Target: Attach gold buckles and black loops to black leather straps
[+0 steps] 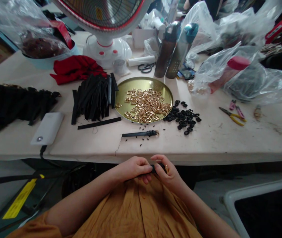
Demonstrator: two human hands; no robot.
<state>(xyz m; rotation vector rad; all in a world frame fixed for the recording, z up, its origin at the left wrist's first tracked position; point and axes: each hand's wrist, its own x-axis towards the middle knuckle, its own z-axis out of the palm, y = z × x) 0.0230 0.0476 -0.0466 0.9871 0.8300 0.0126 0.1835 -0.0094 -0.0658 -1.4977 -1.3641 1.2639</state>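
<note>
Over my lap, just off the table's front edge, both hands grip one black strap [153, 169]. My left hand [139, 168] pinches it with the thumb on top, and its tail runs down to the left beneath the fingers. My right hand [167, 172] is closed round the other end, where a bit of gold metal shows. On the table in front lies a strap with a gold buckle [141, 134], small black bits scattered around it. Behind it a gold tray [121, 86] holds many gold buckles [147, 104]. Black loops [181, 117] are heaped right of the tray.
A pile of black strips [93, 96] lies left of the tray, near a white power bank [48, 127]. A fan [106, 49], two bottles [167, 49] and scissors [145, 67] stand or lie behind. Yellow-handled pliers [232, 116] are at right, below plastic bags [262, 79].
</note>
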